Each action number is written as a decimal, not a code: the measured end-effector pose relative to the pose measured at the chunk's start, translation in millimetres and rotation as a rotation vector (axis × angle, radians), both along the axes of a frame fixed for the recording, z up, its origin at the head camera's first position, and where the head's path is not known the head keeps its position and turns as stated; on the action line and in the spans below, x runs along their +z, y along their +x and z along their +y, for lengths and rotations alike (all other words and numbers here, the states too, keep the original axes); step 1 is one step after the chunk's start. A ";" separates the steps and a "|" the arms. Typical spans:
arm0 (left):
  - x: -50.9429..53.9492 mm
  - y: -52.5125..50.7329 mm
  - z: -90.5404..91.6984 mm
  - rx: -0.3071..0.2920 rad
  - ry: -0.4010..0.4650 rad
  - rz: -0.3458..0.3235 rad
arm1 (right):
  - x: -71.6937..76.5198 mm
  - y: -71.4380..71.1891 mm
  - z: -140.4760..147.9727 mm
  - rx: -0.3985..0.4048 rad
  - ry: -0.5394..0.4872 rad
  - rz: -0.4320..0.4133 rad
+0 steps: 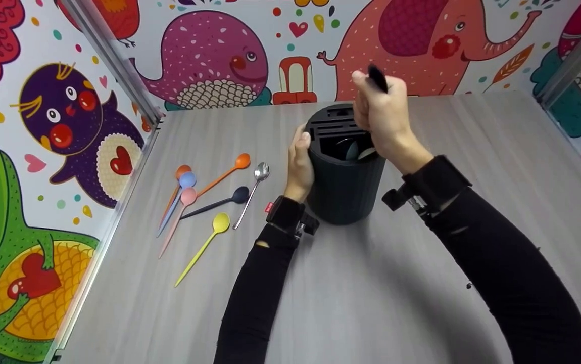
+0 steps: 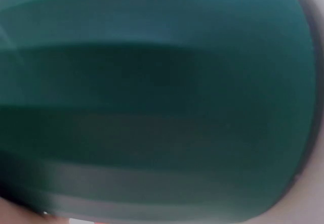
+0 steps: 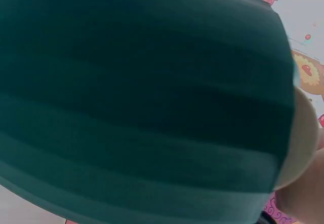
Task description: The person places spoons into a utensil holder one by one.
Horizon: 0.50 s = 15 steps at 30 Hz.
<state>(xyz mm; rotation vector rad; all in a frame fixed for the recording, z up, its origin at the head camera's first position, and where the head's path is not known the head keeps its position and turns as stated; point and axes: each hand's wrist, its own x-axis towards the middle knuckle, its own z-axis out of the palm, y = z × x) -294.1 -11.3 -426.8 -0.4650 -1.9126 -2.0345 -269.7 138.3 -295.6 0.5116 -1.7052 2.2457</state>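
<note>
A dark green ribbed utensil holder [image 1: 343, 194] with a slotted black top stands upright on the table; its ribbed side fills most of both wrist views. My left hand [image 1: 300, 164] holds it from the left, fingers against its wall. Above the right of its top, my right hand [image 1: 384, 108] grips a black utensil, whose dark rounded end [image 1: 377, 78] sticks up out of the fist. The utensil's lower part is hidden by the hand. Inside the holder's front compartment lie a dark rounded piece [image 1: 350, 150] and a pale rounded edge [image 1: 366, 152].
Left of the holder lie several spoons, among them a yellow spoon [image 1: 221, 222], a pink spoon [image 1: 188, 196], a metal spoon [image 1: 261, 172], a dark blue spoon [image 1: 240, 194] and an orange spoon [image 1: 242, 161]. Cartoon-printed panels [image 1: 290, 45] wall the table's back and sides.
</note>
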 end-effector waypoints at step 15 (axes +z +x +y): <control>-1.0 -0.9 -0.9 0.004 0.003 0.005 | -8.3 0.6 -2.1 -0.022 0.051 -0.081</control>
